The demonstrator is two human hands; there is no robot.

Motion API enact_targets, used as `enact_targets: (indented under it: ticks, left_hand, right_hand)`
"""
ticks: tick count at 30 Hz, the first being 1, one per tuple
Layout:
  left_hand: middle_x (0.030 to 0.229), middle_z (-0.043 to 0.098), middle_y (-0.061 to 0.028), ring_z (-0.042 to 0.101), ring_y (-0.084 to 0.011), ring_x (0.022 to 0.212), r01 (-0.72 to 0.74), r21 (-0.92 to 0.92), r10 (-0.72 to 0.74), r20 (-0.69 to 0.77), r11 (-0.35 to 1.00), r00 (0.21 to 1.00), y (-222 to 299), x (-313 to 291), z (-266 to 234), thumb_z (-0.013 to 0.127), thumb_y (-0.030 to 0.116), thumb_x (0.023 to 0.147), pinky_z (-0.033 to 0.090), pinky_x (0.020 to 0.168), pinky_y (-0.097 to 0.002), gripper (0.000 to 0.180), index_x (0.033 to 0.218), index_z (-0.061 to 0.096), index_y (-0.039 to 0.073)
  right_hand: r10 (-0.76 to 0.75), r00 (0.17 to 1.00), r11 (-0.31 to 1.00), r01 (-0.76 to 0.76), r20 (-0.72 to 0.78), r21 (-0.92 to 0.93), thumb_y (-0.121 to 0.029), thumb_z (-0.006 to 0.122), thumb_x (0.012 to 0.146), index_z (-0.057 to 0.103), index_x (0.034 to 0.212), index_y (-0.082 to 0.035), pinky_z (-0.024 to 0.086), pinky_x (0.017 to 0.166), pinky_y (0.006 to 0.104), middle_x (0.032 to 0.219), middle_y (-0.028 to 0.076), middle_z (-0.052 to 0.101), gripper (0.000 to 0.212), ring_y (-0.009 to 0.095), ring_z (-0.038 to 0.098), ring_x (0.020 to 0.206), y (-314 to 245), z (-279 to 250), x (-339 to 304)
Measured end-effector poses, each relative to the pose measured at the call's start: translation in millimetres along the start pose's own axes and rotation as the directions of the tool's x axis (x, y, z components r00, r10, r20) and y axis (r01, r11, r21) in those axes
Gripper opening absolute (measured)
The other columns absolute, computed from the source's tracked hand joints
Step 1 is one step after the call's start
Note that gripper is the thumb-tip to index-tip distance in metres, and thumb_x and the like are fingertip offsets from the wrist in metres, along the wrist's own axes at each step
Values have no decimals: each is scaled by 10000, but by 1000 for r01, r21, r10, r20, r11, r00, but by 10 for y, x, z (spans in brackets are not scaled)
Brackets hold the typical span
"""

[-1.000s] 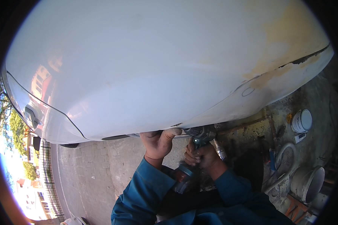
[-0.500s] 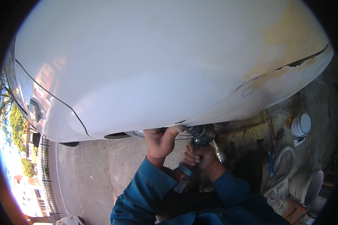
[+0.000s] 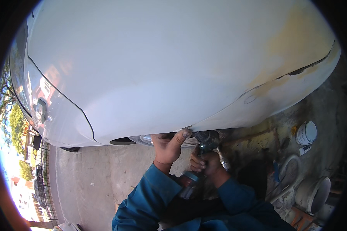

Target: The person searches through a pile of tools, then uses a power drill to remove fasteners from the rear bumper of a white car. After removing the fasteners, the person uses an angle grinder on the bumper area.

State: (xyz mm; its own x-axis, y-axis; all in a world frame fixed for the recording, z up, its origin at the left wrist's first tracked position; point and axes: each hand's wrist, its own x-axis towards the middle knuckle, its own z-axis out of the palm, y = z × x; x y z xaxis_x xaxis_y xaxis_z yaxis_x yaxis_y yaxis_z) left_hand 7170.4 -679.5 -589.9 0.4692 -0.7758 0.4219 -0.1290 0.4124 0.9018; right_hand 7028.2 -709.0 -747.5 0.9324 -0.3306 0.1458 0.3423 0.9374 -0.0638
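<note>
A power drill [image 3: 207, 140] slants from 1 to 7 o'clock in the right hand's [image 3: 209, 163] curled fingers, at 3 o'clock from the left hand [image 3: 168, 149], whose hidden fingertips I cannot tell.

To the left of the left hand [image 3: 167, 149], there is room to pass over the pavement [image 3: 96, 173]. Between this wrist and the cordless drill [image 3: 207, 141] is only a narrow gap. The white car [image 3: 162, 69] closes the way ahead; at right, hose [image 3: 299, 165] and bucket [image 3: 302, 194] obstruct.

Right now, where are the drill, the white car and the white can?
Drill [image 3: 207, 139]: head view, dark upper body.
White car [image 3: 150, 73]: head view, side panel.
White can [image 3: 309, 132]: head view, round end.
</note>
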Motion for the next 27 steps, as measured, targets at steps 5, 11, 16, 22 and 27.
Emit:
enact_targets:
  ticks: [5,11,16,22,27]
  left_hand:
    - [1075,755,-75,684,-160,955,12,-27,-13,-38,1000,999,22,-28,62,879,163,944,551,875,-322,355,1187,709,-30]
    - [1197,705,-73,635,-157,1054,5,37,0,-124,999,992,-17,4,303,831,287,992,524,938,-332,460,1281,644,-19]
    - [1263,651,-78,621,-191,1126,153,-189,-178,-119,970,977,-253,31,280,835,409,983,509,1007,-349,660,1426,546,14]
    - [1424,599,-142,571,-295,1359,184,-548,-189,48,816,981,32,103,463,902,214,910,431,1208,-459,767,1512,476,2]
    - [1430,608,-145,575,-292,1360,143,-555,-142,45,819,989,85,112,525,893,167,903,426,1212,-465,735,1506,501,16]
  right_hand:
    - [-16,989,997,27,-148,73,-257,771,904,734,1049,-110,372,548,317,626,-38,415,210,108,394,533,151,-136,-270]
    - [-66,948,998,59,-312,-33,-254,735,922,709,1027,-134,375,576,315,643,-48,440,162,90,416,560,187,-71,-920]
    - [-228,884,973,221,-407,-66,-231,699,966,689,1041,-102,397,641,317,677,-38,477,150,106,449,591,154,-124,-1427]
    - [-544,744,835,527,-387,-161,-254,693,998,689,1088,-109,405,657,316,732,-32,525,170,110,477,638,-61,234,-2335]
    - [-826,371,546,713,-424,-440,-282,698,1026,671,1122,-66,406,640,287,759,-31,527,238,99,500,673,-408,612,-3192]
